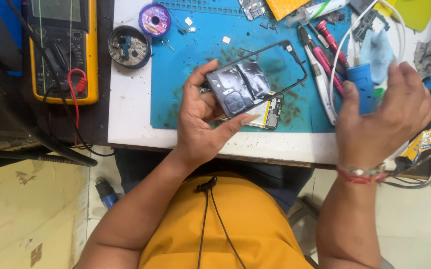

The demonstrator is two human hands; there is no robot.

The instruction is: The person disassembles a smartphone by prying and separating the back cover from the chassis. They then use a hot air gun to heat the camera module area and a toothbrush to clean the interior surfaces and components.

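Observation:
My left hand [203, 124] grips a black phone frame [255, 79] by its dark lower half, with the empty rim of the frame pointing up and right over the blue work mat [200, 50]. Under the frame lies a phone body with a yellowish part [270, 112] on the mat. My right hand [387, 112] is raised at the right, blurred, fingers curled around a blue bottle-like container [361, 84]. A pale blue cloth [377, 47] sits just behind it.
A yellow multimeter [63, 47] with red and black leads sits at the left. A round tin [129, 46] and a purple wire spool [154, 20] stand near the mat's top left. Screwdrivers and tweezers [320, 60], white cables and small parts crowd the right.

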